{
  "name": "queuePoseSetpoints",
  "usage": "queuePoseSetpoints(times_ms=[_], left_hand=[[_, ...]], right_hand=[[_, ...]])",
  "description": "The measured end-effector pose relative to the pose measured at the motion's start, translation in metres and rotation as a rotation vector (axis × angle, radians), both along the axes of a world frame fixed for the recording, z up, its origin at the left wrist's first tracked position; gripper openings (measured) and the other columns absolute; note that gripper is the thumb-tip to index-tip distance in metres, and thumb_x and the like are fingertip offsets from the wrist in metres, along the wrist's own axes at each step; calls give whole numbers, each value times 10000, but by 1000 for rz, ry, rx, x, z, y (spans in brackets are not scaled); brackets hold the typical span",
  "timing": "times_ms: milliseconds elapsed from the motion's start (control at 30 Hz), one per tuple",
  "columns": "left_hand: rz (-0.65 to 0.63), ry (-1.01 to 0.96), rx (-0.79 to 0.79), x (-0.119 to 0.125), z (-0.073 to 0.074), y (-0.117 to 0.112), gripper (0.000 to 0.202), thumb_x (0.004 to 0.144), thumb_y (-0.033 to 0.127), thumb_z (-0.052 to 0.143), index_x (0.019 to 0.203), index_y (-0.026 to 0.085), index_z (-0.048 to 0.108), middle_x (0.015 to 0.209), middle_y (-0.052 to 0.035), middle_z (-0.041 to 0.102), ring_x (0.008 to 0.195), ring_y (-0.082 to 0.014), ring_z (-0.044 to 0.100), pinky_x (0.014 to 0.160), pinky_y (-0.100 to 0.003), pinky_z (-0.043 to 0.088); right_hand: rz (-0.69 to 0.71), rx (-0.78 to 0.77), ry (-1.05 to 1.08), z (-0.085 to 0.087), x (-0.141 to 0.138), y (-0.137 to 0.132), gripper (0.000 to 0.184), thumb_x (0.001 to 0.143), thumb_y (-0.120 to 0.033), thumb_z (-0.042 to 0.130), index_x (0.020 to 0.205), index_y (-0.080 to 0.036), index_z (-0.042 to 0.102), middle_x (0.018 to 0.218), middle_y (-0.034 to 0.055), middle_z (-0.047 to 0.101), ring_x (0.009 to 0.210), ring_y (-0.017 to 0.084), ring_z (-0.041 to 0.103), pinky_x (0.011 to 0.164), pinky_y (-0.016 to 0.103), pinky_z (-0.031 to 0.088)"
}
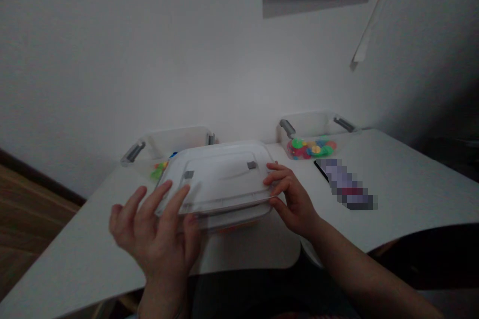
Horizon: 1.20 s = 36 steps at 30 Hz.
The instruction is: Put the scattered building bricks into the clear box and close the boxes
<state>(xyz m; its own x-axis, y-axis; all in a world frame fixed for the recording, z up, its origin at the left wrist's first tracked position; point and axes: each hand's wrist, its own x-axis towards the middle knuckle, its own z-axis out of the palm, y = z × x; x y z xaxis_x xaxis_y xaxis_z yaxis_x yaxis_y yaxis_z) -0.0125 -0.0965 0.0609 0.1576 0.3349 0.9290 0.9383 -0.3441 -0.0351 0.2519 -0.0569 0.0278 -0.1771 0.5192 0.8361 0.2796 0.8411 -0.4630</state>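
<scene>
A white plastic lid sits over a clear storage box, its front edge slightly apart from the box rim. Something orange shows faintly through the box's front wall. My right hand grips the lid's right edge, thumb below and fingers on top. At the front left corner, my left hand has its fingers spread, their tips close to or touching the lid. Whether that hand bears on the lid is hard to tell.
Behind on the white table stand a clear left bin and a clear right bin, both with grey handles and colourful small pieces. A blurred-out phone-like object lies at right. A wall rises behind.
</scene>
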Motion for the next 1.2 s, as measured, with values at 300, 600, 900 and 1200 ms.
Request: queuePoseSetpoints(times_ms=[300, 600, 900, 1200], left_hand=[[-149, -408, -86, -12, -18, 10, 338, 1014, 293, 381, 1106, 201, 693, 1228, -127, 678, 1257, -306, 572, 1089, -571, 400], [-219, -214, -205, 17, -19, 24, 249, 962, 216, 452, 1096, 229, 663, 1270, -102, 656, 1375, -323, 467, 1124, -581, 366], [-274, -262, -259, 45, -22, 59, 250, 927, 176, 428, 968, 206, 673, 1162, -121, 652, 1299, -305, 510, 1103, -540, 389], [-333, -206, -355, 49, -23, 99, 280, 918, 185, 372, 984, 185, 644, 1175, -139, 670, 1306, -321, 517, 1129, -572, 358]], right_hand=[[-5, 35, -133, 10, 2, -13, 156, 881, -284, 652, 924, -269, 502, 1087, 62, 679, 1227, 265, 583, 1087, 548, 440], [-377, 132, -350, 5, 14, -14, 317, 841, -346, 729, 1043, -272, 496, 1191, 101, 680, 1209, 299, 599, 1110, 648, 388], [-625, 102, -520, 4, 20, -7, 479, 895, -335, 629, 1350, -233, 518, 1286, 130, 657, 1249, 350, 556, 1154, 666, 285], [-647, 77, -577, 10, 25, 20, 396, 879, -253, 611, 1258, -141, 588, 1281, 160, 679, 1230, 356, 573, 1059, 547, 427]])
